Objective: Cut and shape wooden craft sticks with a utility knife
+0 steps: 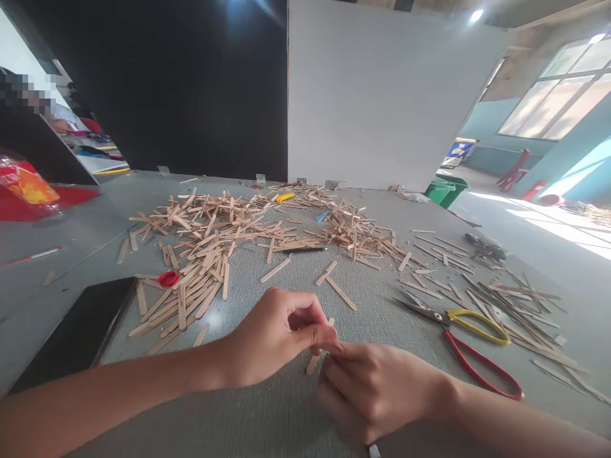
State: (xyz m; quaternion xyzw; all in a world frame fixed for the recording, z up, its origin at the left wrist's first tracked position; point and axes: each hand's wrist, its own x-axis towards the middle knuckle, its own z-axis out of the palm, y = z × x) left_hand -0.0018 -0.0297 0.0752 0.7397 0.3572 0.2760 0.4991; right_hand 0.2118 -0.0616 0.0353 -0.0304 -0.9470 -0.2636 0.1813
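My left hand is closed in a pinch over the middle of the table. A wooden craft stick shows above and below its fingertips, its middle hidden by them. Against those fingertips presses the thumb side of my right hand, which is curled closed. A small pale grey end pokes out under the right fist; what it belongs to is hidden. Just beyond the hands lie two loose craft sticks. Scissors with one yellow and one red handle rest open to the right.
A large heap of craft sticks spreads across the table, with a red ring, a black pen and a yellow object among it. A dark flat slab lies left. Thin strips lie right. Upright panels close the back.
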